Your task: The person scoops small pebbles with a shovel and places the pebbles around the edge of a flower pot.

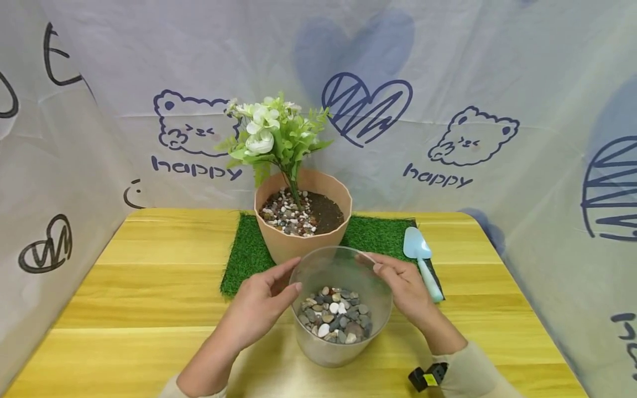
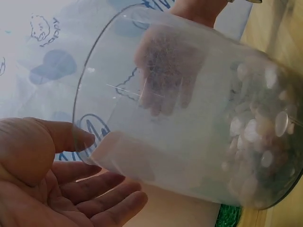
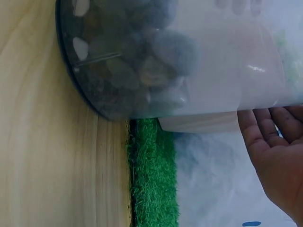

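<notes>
A clear plastic container (image 1: pixel 318 351), with several mixed pebbles (image 1: pixel 335 315) in its bottom, is at the table's front middle. My left hand (image 1: pixel 261 304) is at its left side; in the left wrist view the thumb (image 2: pixel 80 137) overlaps the rim and the fingers (image 2: pixel 102 191) reach loosely along the wall, fairly straight. On the other side my right hand (image 1: pixel 405 282) grips the rim, thumb over the edge and fingers behind the wall. Behind stands a peach flowerpot (image 1: pixel 303 249) with soil, small stones and a white-flowered plant (image 1: pixel 271 132).
The flowerpot stands on a green artificial-grass mat (image 1: pixel 244 265). A light-blue trowel (image 1: pixel 422 257) lies on the mat's right end. Near my right wrist there is a small black object with a yellow label (image 1: pixel 429 378). Printed cloth (image 1: pixel 278 50) surrounds the wooden table (image 1: pixel 134 287).
</notes>
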The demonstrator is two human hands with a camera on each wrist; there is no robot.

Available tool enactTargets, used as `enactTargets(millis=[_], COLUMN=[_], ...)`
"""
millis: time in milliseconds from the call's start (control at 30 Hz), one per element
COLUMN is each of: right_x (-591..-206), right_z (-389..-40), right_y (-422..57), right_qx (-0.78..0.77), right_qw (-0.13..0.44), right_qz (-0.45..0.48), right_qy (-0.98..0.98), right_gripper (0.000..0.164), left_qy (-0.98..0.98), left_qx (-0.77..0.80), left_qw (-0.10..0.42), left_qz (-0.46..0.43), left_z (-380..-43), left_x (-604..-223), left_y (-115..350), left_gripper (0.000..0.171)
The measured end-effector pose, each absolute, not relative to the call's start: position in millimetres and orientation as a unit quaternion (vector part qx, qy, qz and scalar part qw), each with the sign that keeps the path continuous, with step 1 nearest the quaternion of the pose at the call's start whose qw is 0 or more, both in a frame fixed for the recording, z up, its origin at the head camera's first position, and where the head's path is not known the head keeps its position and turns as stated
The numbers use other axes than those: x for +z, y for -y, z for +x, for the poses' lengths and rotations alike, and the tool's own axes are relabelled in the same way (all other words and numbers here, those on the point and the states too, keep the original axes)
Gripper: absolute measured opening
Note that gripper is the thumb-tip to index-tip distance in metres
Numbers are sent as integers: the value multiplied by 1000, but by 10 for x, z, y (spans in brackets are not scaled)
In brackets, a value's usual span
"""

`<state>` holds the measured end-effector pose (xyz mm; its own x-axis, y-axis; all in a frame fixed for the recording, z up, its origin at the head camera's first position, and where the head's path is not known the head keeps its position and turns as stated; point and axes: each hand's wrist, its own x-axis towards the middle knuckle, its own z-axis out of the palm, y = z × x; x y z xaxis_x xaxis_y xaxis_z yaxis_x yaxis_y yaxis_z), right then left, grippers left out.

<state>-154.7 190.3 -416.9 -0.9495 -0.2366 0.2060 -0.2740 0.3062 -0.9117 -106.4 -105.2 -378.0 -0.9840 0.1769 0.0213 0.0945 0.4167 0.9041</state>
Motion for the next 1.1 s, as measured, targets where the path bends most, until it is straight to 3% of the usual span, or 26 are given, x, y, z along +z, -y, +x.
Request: enactTargets(millis=[333,633,1100], right_x=[-4179,-4172,-4078], right_z=[-1507,-1479,-1407], right_y=[-1866,-1857,-1961], right_qx=[572,554,487], right_qw=[40,59,73], right_qz=[145,149,156], right_qy=[806,817,856], right_gripper=[33,30,29], left_qy=[-878,-937,-932], left_qx=[461,229,189], left_qw=[-8,-77,-103], left_qz=[132,252,290], left_z=[-1100,-1086,-1063], left_x=[-3872,-3856,-3783], left_y=[999,1035,1054], left_gripper=[63,75,64])
